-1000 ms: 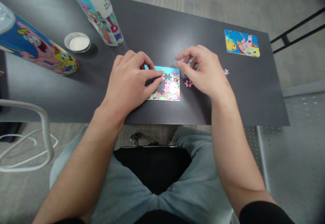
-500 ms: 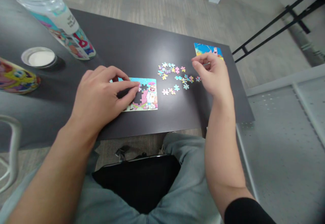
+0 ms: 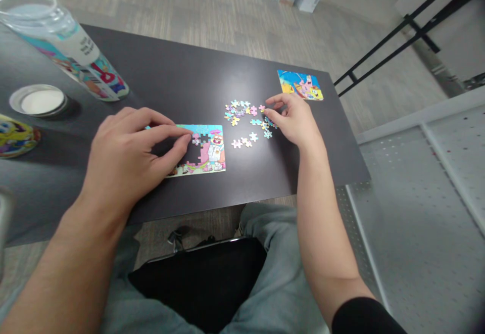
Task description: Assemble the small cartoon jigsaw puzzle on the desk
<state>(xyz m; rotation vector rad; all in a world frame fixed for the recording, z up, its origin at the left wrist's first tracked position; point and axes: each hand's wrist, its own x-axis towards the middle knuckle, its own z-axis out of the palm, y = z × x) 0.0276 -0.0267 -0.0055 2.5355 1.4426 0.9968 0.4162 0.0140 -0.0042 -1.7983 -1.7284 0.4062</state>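
Note:
A partly assembled cartoon jigsaw puzzle (image 3: pixel 216 154) lies on the dark table, with a gap in its middle. My left hand (image 3: pixel 127 154) rests over its left part and hides it. The thumb and index finger pinch at a small pink puzzle piece (image 3: pixel 196 140) by the gap. To the right, my right hand (image 3: pixel 294 119) hovers at the loose pieces, thumb and index finger apart, their tips beside a pink-and-yellow piece (image 3: pixel 262 108). Several loose puzzle pieces (image 3: pixel 237 111) are scattered between the hands, some partly covered by the right hand.
A picture card (image 3: pixel 303 86) lies at the table's far right corner. On the left stand a tall clear jar with a cartoon label (image 3: pixel 91 66), a round lid (image 3: pixel 42 101) and another cartoon container (image 3: pixel 17 137). A black bag (image 3: pixel 204 278) sits on my lap.
My right hand has moved left and nearer from beside the picture card to the loose pieces, uncovering the card. The left hand keeps its place on the puzzle. The camera view has shifted slightly.

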